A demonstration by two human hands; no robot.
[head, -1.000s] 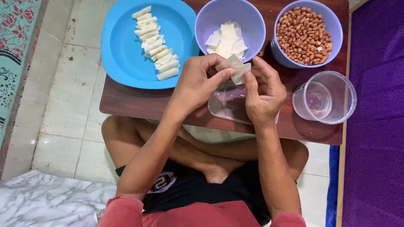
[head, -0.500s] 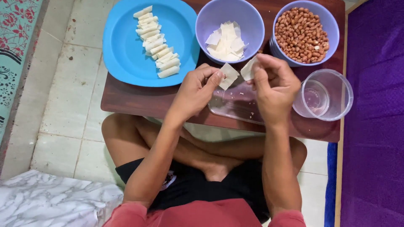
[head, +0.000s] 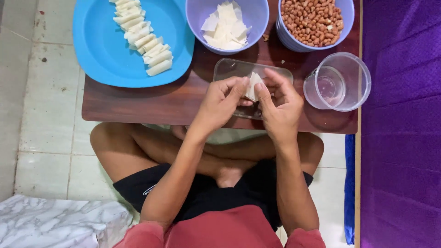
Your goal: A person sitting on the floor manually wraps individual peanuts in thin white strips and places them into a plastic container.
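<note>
Our left hand (head: 223,98) and right hand (head: 278,104) meet fingertip to fingertip over the near edge of the low wooden table (head: 138,103), both pinching one small white wrapper (head: 252,86) between thumbs and forefingers. The wrapper sits right at the join of the two hands, at about twelve o'clock from our knuckles, its long axis tilted from seven to one o'clock; neither hand is clearly nearer, since both grip it, the left from nine o'clock and the right from three. The other fingers are curled in, not spread.

Just under our hands lies a clear flat tray (head: 232,70), partly covered by them. At twelve o'clock stands a lilac bowl (head: 195,18) of loose white wrappers, and at one o'clock a second lilac bowl (head: 289,40) of peanuts. At three o'clock, close beside our right hand, sits a clear plastic cup (head: 356,69). At ten o'clock, well apart, a blue plate (head: 103,50) carries a row of rolled wrappers (head: 142,39).
</note>
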